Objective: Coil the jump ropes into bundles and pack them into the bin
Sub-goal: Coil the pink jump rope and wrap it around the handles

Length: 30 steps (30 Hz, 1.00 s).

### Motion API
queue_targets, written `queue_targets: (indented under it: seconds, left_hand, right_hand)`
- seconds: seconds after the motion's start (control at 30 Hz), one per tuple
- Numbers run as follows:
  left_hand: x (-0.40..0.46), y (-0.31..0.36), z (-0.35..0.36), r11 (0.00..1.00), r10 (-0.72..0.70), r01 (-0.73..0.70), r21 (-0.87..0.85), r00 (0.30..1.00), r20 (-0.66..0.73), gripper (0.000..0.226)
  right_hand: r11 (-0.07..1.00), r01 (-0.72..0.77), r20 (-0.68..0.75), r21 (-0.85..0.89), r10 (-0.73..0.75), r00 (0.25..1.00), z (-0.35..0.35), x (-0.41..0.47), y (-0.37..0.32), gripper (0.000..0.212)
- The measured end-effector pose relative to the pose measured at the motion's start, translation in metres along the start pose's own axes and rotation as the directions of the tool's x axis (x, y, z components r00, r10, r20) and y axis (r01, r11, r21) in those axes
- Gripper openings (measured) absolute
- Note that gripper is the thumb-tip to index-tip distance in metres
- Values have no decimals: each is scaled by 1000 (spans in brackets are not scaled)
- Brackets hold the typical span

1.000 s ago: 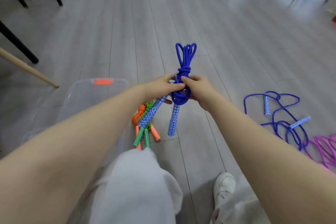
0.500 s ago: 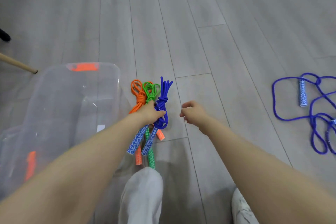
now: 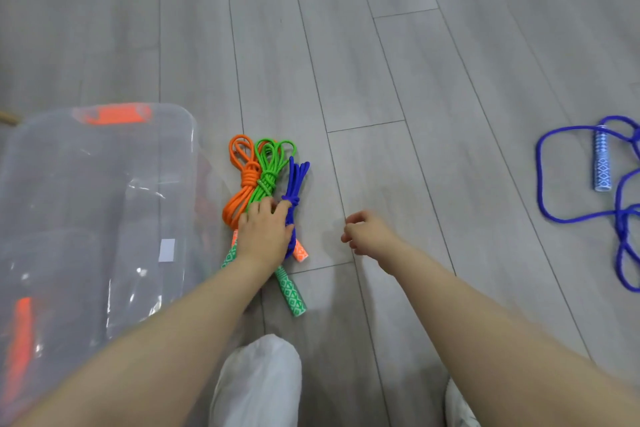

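Three coiled bundles lie side by side on the grey floor just right of the clear bin (image 3: 192, 149): an orange bundle (image 3: 242, 184), a green bundle (image 3: 268, 173) and a blue bundle (image 3: 295, 180). My left hand (image 3: 265, 236) lies over their lower parts and grips the blue bundle at its knot, hiding the blue handles. A green handle (image 3: 290, 295) and an orange handle (image 3: 300, 253) stick out below the hand. My right hand (image 3: 367, 232) hovers to the right, fingers loosely curled, holding nothing. A loose blue rope (image 3: 554, 218) sprawls at the far right.
The bin has orange latches (image 3: 112, 114) and stands at the left. My knee in white trousers (image 3: 256, 378) and a white shoe (image 3: 457, 409) are at the bottom. A wooden stick end (image 3: 7, 118) shows at the left edge.
My right hand let go of the blue bundle and drew away. My left hand carried it down and set it beside the green and orange bundles. My view tilted down.
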State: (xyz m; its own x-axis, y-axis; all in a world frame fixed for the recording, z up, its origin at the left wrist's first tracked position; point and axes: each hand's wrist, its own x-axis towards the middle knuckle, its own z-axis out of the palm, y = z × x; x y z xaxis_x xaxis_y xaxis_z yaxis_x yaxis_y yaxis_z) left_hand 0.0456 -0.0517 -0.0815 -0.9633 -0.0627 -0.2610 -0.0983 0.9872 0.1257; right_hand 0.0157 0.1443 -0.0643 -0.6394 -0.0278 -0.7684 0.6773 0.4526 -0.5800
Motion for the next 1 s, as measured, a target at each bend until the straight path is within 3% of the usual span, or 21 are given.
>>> queue_targets:
  seconds: [0.2, 0.33, 0.53, 0.63, 0.73, 0.9, 1.0]
  left_hand:
    - [-1, -4, 0, 989, 48, -61, 134, 994, 97, 44]
    - [19, 15, -24, 980, 59, -81, 181, 991, 121, 41]
    - [62, 93, -71, 955, 252, -282, 94, 936, 246, 46]
    - [72, 143, -89, 933, 320, -347, 98, 922, 217, 45]
    - [74, 194, -92, 907, 385, -415, 77, 888, 251, 47]
    - [64, 270, -73, 834, 376, -513, 202, 798, 472, 59]
    - [58, 301, -52, 826, 385, -541, 156, 744, 545, 58]
  right_hand:
    - [989, -10, 31, -146, 15, 999, -38, -4, 13, 14]
    - [958, -55, -51, -281, 42, 998, -96, -13, 23, 13]
    - [840, -68, -101, -538, 16, 995, -188, -35, 29, 29]
    - [874, -105, -120, -474, 54, 991, -245, -45, 43, 30]
    - [881, -176, -255, -439, 66, 965, -307, -57, 71, 30]
    - [902, -302, -498, -307, 119, 859, -380, -67, 143, 41]
    - [926, -351, -549, -138, 224, 805, -396, -62, 195, 50]
